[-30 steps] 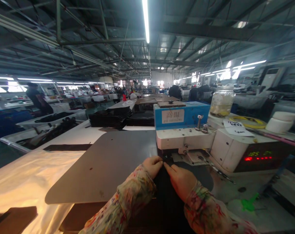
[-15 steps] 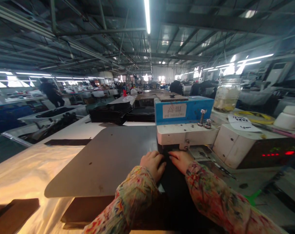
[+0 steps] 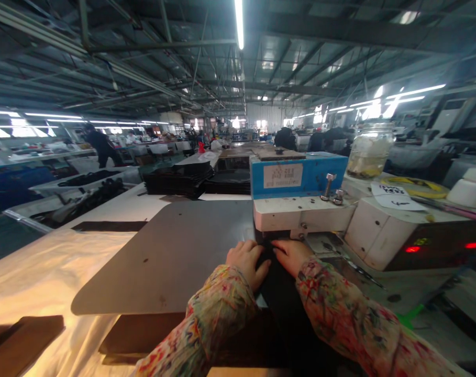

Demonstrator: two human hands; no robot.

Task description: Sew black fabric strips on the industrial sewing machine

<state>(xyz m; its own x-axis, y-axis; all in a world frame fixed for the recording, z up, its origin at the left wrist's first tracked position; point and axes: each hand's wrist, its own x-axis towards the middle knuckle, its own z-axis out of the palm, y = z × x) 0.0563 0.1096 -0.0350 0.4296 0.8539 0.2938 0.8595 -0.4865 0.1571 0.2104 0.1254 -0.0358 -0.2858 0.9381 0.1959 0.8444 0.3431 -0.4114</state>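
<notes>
both hands (image 3: 246, 263) pinching black fabric (image 3: 280, 293) by the grey metal plate (image 3: 163, 262), pale counter (image 3: 130, 208) underneath, big dim workshop, strip lights on.

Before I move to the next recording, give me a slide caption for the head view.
Both hands on black material at a blue-and-white machine.

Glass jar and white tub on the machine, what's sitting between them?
The head view shows a yellow coil between the glass jar and the white tub, with a paper slip in front of it.
</notes>
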